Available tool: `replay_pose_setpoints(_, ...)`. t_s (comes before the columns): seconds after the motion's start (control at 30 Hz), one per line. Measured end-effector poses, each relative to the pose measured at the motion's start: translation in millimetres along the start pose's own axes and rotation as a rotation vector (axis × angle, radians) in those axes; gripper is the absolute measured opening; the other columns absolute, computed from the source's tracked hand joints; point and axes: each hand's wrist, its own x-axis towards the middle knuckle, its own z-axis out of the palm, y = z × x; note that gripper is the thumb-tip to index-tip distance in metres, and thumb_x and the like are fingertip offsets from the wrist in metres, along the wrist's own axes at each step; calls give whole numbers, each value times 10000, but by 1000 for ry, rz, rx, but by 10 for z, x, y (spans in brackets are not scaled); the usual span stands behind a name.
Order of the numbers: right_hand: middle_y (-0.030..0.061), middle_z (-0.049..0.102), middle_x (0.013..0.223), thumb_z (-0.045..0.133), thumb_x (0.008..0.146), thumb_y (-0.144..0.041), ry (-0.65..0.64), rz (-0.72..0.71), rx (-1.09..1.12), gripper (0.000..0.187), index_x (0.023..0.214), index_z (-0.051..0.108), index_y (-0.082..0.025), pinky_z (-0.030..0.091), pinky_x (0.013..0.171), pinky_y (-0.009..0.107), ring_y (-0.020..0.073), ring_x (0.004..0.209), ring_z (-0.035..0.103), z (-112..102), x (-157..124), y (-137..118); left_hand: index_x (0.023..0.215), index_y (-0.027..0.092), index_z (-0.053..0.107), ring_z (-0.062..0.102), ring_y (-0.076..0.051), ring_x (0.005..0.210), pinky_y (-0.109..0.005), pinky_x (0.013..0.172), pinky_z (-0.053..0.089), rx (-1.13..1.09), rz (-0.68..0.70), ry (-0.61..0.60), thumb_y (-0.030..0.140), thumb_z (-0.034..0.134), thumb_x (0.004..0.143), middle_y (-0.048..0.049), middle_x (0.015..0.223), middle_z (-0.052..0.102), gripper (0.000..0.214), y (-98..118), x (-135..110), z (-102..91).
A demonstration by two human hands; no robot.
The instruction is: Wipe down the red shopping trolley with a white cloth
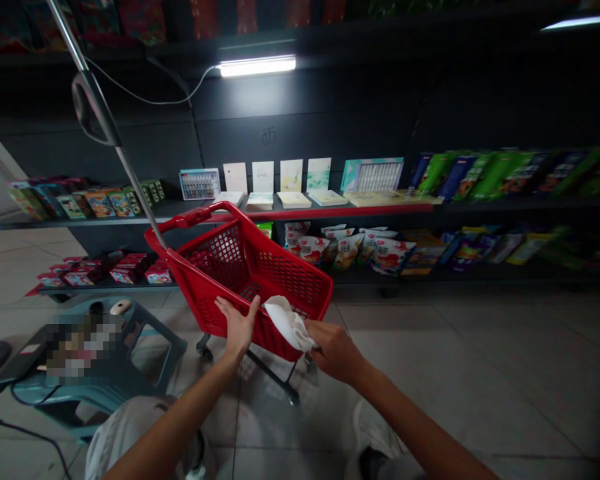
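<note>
Since your right hand has that white cloth bunched up in its curled fingers, I'd say you're at the wiping step on the red shopping cart, probably somewhere along the near rim. Cloth's right at that rim, loose end flopped up toward the basket, but honestly I can't tell from here if it's pressing on the plastic or just hanging over it.

Your left hand isn't gripping anything: fingers are spread flat against the near side, thumb up by the edge, a bit to the left of the cloth. Reads to me like you're steadying the thing.

Cart's sitting on the tiles right in front of you, between your feet and the lower shelf with the snack bags. Stool is off to your left, and a metal pole sticks up at the cart's handle end.

For the next move, imo it calls for more cloth tucked under your fingertips so the floppy end doesn't snag in the basket holes, plus a firm left palm, because those wheels could roll on you.
</note>
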Motion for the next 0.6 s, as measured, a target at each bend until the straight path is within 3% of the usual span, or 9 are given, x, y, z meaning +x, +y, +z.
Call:
replay_pose_setpoints(0.1, 143, 762, 1060, 520, 713, -64, -15, -50, -7, 382, 1055, 671, -145, 583, 902, 357, 254, 983, 722, -21, 0, -63, 1600, -36, -126, -209, -290, 1584, -414, 1316, 17, 11, 25, 31, 624, 655, 834, -258, 1701, -204, 1278, -68, 76, 6)
replay_pose_setpoints(0.23, 139, 756, 1099, 518, 710, -47, -68, -179, -28, 455, 1129, 680, -120, 508, 1104, 438, 249, 1059, 707, -80, 27, 0, 1596, -49, -110, -173, -301, 1593, -428, 1319, 48, -12, 28, 49, 442, 618, 860, -275, 1706, -163, 1145, -138, 166, -33)
replay_pose_setpoints(0.4, 145, 716, 1293, 458, 746, -4, -86, -162, -94, 568, 1259, 672, -117, 397, 1210, 521, 239, 1226, 661, -143, 28, 316, 1611, -27, -83, -131, -288, 1604, -418, 1319, 32, -27, 49, 59, 408, 590, 860, -247, 1718, -141, 1098, -182, 239, -100)
replay_pose_setpoints(0.6, 143, 684, 1373, 426, 803, 7, -53, -76, -210, 616, 1360, 648, -137, 337, 1243, 553, 233, 1314, 619, -154, 24, 748, 1638, 33, -55, -114, -272, 1607, -409, 1317, 26, -25, 77, 46, 406, 575, 858, -199, 1742, -83, 1069, -228, 324, -138)
